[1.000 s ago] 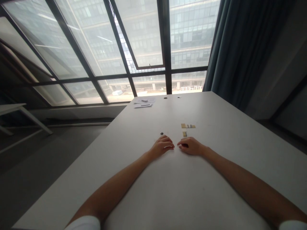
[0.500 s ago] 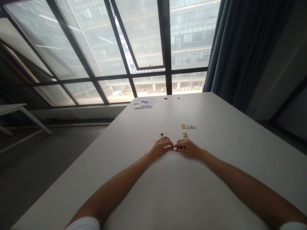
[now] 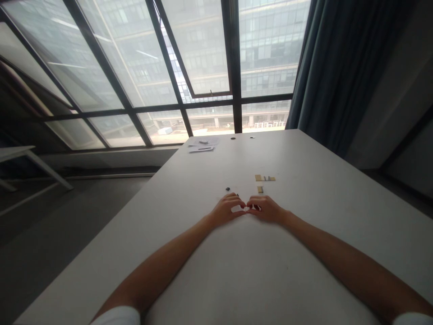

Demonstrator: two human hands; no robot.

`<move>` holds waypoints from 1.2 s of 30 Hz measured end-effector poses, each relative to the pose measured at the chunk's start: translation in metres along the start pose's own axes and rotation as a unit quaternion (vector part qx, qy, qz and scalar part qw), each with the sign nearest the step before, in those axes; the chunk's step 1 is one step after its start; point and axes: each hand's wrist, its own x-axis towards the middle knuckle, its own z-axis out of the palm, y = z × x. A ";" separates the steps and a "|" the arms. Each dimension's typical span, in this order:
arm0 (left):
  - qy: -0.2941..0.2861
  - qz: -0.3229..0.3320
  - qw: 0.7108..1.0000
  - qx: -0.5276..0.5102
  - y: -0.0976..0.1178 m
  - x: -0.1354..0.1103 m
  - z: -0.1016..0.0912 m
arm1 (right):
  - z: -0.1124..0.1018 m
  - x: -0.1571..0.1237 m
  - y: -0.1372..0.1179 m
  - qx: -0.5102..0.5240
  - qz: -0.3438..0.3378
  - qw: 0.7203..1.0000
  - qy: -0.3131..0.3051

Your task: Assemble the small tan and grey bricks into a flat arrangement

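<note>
My left hand (image 3: 227, 209) and my right hand (image 3: 266, 208) rest on the white table (image 3: 304, 253), fingertips meeting in the middle. Both have curled, pinching fingers closed around something small between them that I cannot make out. Just beyond my right hand lies a small yellow piece (image 3: 260, 189). Farther back sits a row of yellow and grey pieces (image 3: 264, 178). A tiny dark piece (image 3: 228, 188) lies just beyond my left hand.
Papers (image 3: 203, 145) lie at the table's far left corner, with two small dark spots (image 3: 232, 138) on the far edge. Large windows stand behind the table, a dark curtain (image 3: 334, 72) at right. Another table (image 3: 20, 155) is at far left.
My hands have drawn together; a second ago a gap lay between them, now the fingertips touch.
</note>
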 end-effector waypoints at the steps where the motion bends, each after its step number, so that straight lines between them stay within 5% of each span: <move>1: 0.004 0.001 1.000 0.002 0.000 0.000 0.000 | 0.000 0.000 0.001 -0.001 -0.003 1.000 0.001; 36: -0.003 -0.022 0.999 0.030 -0.003 -0.005 0.003 | -0.001 0.001 -0.003 -0.026 -0.018 0.999 0.009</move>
